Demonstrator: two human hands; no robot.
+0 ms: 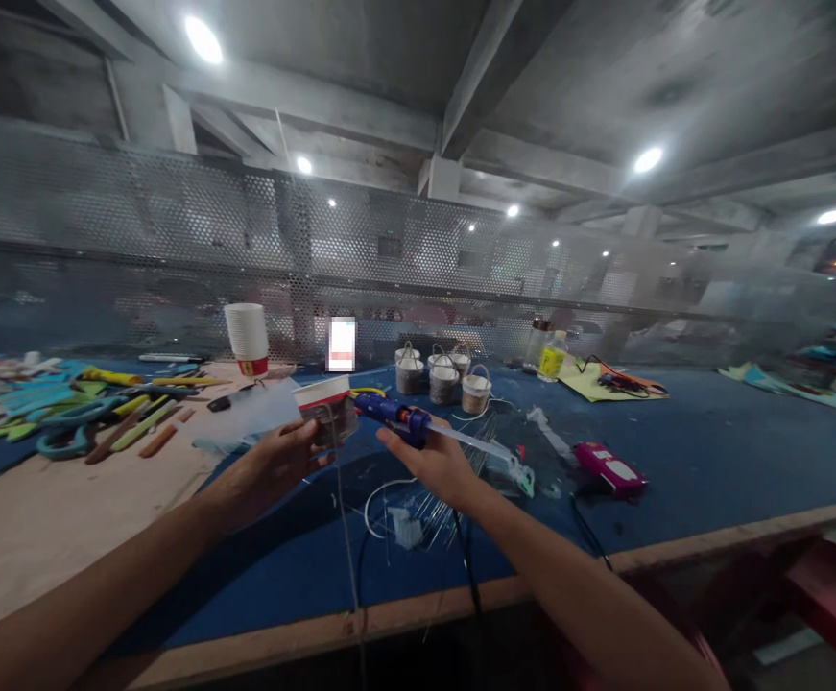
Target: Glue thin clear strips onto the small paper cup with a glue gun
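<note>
Two bare hands at work above one blue tabletop. Left hand has its fingers curled around one paper cup, white at the lip with a red band, its lower wall darker; the cup sits tilted in the grip, off the table, just left of the other hand. One length of cord hangs from it past the table edge. Right hand grips one blue glue gun, nozzle toward the cup wall; cannot tell whether tip and wall touch. One pale glue stick juts from the gun's rear. Beyond the hands, a cluster of small handled cups: at least four, overlap hides an exact count. Back left, one stack of paper cups, number in it not countable. Back right, two containers side by side: one yellow-labelled bottle, one dark-topped jar. Near them, one yellow sheet under dark cords. Right of the right hand, one magenta device. Far left, one pair of blue-handled scissors among coloured scraps, too jumbled to count.
</note>
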